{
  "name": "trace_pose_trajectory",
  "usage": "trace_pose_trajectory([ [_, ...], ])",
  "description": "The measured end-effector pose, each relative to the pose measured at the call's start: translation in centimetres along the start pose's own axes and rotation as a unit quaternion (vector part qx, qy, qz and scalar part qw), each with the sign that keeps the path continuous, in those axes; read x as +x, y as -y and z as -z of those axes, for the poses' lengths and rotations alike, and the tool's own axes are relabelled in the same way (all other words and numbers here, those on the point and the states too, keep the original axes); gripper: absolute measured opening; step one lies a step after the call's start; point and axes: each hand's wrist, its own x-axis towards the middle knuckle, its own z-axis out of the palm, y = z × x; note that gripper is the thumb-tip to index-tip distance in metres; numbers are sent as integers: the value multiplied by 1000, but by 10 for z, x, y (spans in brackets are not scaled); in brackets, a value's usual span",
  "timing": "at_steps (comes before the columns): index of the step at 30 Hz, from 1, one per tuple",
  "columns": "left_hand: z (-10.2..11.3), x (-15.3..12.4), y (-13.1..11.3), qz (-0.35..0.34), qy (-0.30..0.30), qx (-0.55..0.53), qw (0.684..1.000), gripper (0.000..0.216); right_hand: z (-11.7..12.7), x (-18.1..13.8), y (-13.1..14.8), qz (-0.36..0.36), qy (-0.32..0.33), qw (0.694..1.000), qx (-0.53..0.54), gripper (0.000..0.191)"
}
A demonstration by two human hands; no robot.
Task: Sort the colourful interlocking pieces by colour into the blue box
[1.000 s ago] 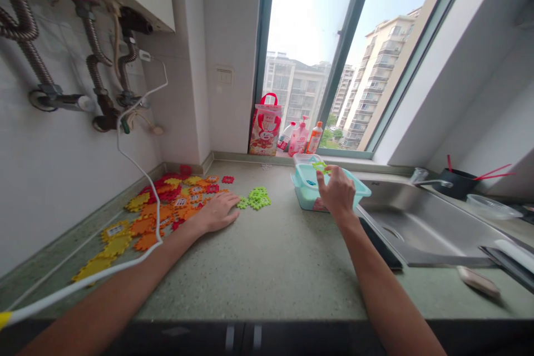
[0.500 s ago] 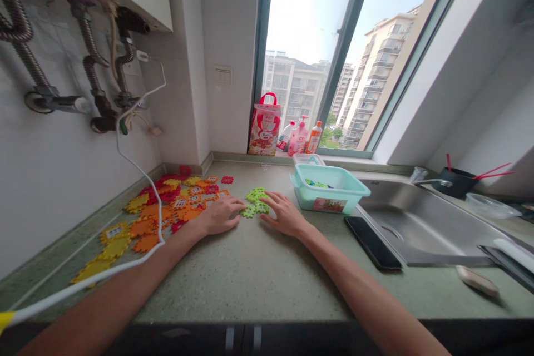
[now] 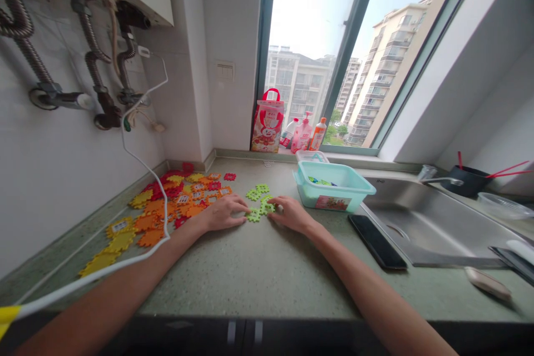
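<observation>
Several light-green plastic interlocking building pieces with notched edges (image 3: 262,188) lie on the counter between my hands. My left hand (image 3: 226,213) rests at their left, fingers stretched out, the tips at the edge of the nearest green piece (image 3: 253,216). From the right, my right hand (image 3: 292,214) has its thumb and fingers around another green piece (image 3: 266,207), partly covering it. Beyond my left hand spreads a pile of similar red, orange (image 3: 156,221) and yellow pieces (image 3: 120,242), some with window-like cutouts.
A turquoise tub (image 3: 341,200) with green and blue pieces inside stands right of my hands. A phone (image 3: 376,242) lies beside the steel sink (image 3: 436,228). A white cable (image 3: 166,208) hangs across the left. Bottles (image 3: 302,134) and a bag (image 3: 267,128) line the windowsill.
The green pieces, bunched together before, are now more spread apart. My right hand's fingers have drawn closer around one piece. The view has shifted slightly.
</observation>
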Motion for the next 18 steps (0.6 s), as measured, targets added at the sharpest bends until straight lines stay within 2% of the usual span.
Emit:
trace_pose_trajectory([
  [3,0,1,-4,-5,5,-10,1000,36,4,0,2,10,-51,999,-7,33],
  [6,2,2,-7,6,-9,2,1000,57,5,1,11,49,-89,995,13,29],
  [8,5,1,-7,14,-20,19,1000,62,3,1,18,84,-72,994,26,27],
  [11,8,-2,-6,28,-50,38,998,51,-3,2,28,125,-5,992,25,23],
  [14,8,-1,-6,45,-83,65,993,46,-7,4,33,118,29,993,12,21],
  [18,2,6,-10,64,-66,111,989,52,-8,4,36,103,36,994,-14,22],
])
